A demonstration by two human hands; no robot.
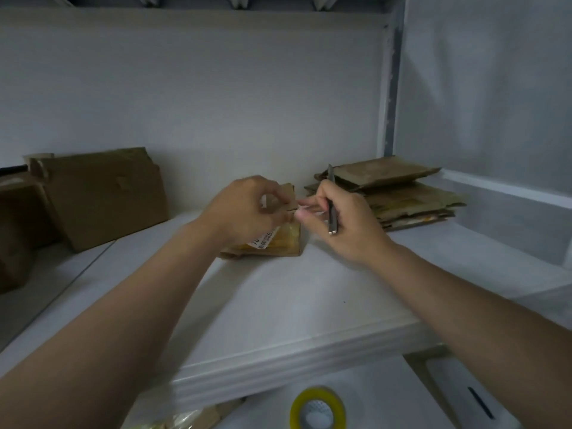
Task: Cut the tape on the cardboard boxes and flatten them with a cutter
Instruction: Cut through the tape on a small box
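On the white shelf point(309, 289), close to the back wall point(216, 103), the small box point(288, 250) sat between the person's two hands, its near face covered in yellowish tape point(289, 236) with a white label point(264, 239); the left hand point(247, 209) had its fingers curled and pinched at the box's upper flap; the right hand point(343, 224) gripped the cutter point(331, 205), blade end pointing up and away from the box, while its thumb and forefinger reached to the spot the left hand pinched; whether they had hold of a loose tape end I could not tell, the picture being blurred there. It looked to me like the start of opening this box; to do it well I would steady the box with the left hand low on its side, turn the blade down only once those fingers were out of its line, and run a shallow cut along the taped seam before pressing the flaps flat. A stack of flattened cardboard point(399, 196) lay just behind the right hand, which I judged left little room to swing the cutter that way; brown boxes point(102, 196) not yet flattened leaned at the left, well apart; a yellow roll of tape point(318, 408) lay on a lower surface below the shelf edge; the dim light seemed the other hindrance.
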